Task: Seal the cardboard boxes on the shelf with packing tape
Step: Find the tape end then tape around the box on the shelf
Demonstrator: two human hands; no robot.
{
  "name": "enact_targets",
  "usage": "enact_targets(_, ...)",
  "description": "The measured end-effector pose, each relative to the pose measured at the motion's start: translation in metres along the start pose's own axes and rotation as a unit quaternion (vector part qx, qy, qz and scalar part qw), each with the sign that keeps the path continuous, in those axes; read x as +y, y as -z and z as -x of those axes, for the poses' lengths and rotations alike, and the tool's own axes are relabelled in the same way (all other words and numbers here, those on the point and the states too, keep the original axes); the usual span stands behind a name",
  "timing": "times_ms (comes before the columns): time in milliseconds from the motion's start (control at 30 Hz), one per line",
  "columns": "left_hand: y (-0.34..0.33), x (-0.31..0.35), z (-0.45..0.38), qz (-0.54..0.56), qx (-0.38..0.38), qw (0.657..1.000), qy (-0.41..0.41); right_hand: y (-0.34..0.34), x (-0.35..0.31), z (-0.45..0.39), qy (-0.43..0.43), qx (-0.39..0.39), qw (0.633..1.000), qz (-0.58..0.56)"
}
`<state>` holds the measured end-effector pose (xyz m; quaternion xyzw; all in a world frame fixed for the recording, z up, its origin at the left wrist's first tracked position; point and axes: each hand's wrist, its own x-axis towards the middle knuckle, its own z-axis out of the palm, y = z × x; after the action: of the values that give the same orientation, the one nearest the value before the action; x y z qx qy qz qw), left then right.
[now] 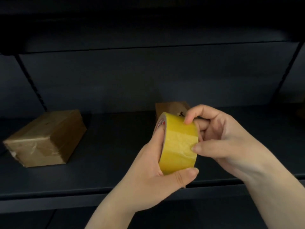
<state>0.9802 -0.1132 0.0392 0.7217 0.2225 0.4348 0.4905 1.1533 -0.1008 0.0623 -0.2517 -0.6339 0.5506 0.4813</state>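
A yellow roll of packing tape is held in front of the shelf. My left hand grips it from below, thumb against the lower edge and fingers through the core. My right hand curls round its right side, index finger on top and thumb pressed on the tape surface near a wrinkled patch. A brown cardboard box wrapped in tape lies on the shelf at the left. A second cardboard box stands behind the roll, mostly hidden by it and my right hand.
The dark metal shelf runs across the view, with its front edge below my hands. Slotted uprights stand at the left and right. Another shelf board hangs above. A brownish object shows at the far right edge.
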Motion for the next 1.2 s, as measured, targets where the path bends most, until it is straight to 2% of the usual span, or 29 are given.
enact_targets(67,-0.002,-0.003,-0.002,-0.025,0.025,0.999,0.004,-0.004,0.001,0.000,0.024,0.023,0.999,0.035)
enact_targets(133,-0.004,-0.006,-0.004,-0.037,0.075,0.996,0.003,-0.010,0.002,0.004,0.087,0.067,0.988,0.105)
enact_targets(167,-0.004,-0.007,-0.004,-0.036,0.098,0.995,-0.003,-0.014,0.004,0.006,0.131,0.102,0.970,0.176)
enact_targets(233,-0.006,-0.008,-0.006,-0.042,0.129,0.991,-0.009,-0.023,0.010,0.010,0.208,0.184,0.897,0.344)
enact_targets(267,-0.006,-0.008,-0.006,-0.050,0.138,0.989,-0.011,-0.027,0.013,0.012,0.235,0.218,0.863,0.391)
enact_targets(367,-0.008,-0.009,-0.009,-0.102,0.167,0.980,-0.023,-0.036,0.023,0.013,0.280,0.279,0.814,0.426)
enact_targets(600,-0.010,-0.015,-0.013,-0.191,0.168,0.966,-0.041,-0.025,0.024,0.007,0.281,0.282,0.848,0.350)
enact_targets(867,-0.011,-0.015,-0.017,-0.212,0.154,0.963,-0.058,-0.019,0.017,0.006,0.270,0.239,0.863,0.353)
enact_targets(1033,-0.010,-0.010,-0.017,-0.318,0.111,0.935,-0.111,-0.015,0.006,0.004,0.273,0.149,0.820,0.480)
enact_targets(1100,-0.009,-0.008,-0.016,-0.358,0.104,0.919,-0.127,-0.015,0.004,0.006,0.276,0.136,0.819,0.485)
enact_targets(1200,-0.008,-0.007,-0.015,-0.373,0.095,0.913,-0.134,-0.015,0.001,0.011,0.299,0.130,0.810,0.488)
